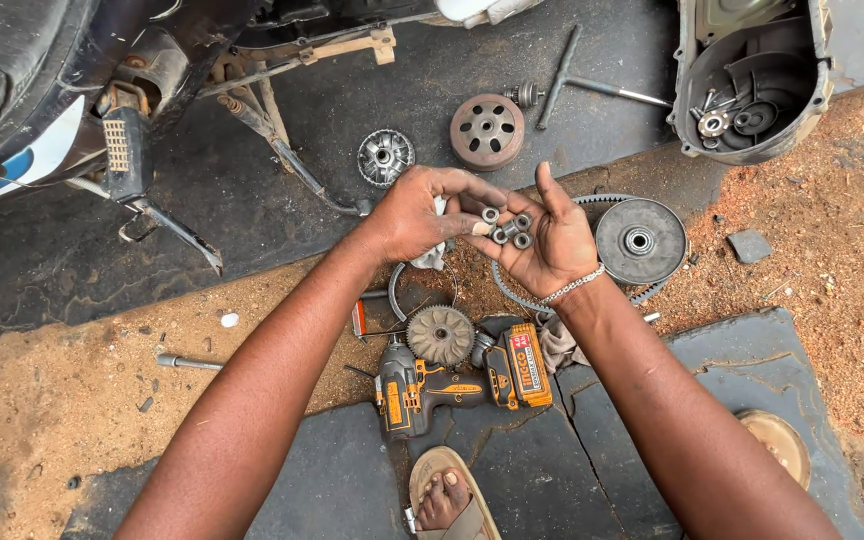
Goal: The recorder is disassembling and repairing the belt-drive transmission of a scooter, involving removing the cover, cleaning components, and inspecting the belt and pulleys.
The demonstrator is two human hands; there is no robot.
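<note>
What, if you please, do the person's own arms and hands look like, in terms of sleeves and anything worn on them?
Both forearms are bare, with no sleeves in view and no gloves. The right hand has a thin silver-coloured beaded chain bracelet round its wrist. The left hand and its wrist carry no band, watch or ring that can be seen. The fingers look smudged with dark grime.

- Rollers [508, 230]: dull grey metal with dark centres.
- Impact driver [457, 385], lower centre: black with orange-yellow panels.
- Clutch bell [487, 131], upper centre: rusty brown.
- Pulley disc [639, 241], centre right: dark grey.
- Bracelet [572, 287]: silver.
- Ground [72, 380]: reddish-brown sand.
</note>
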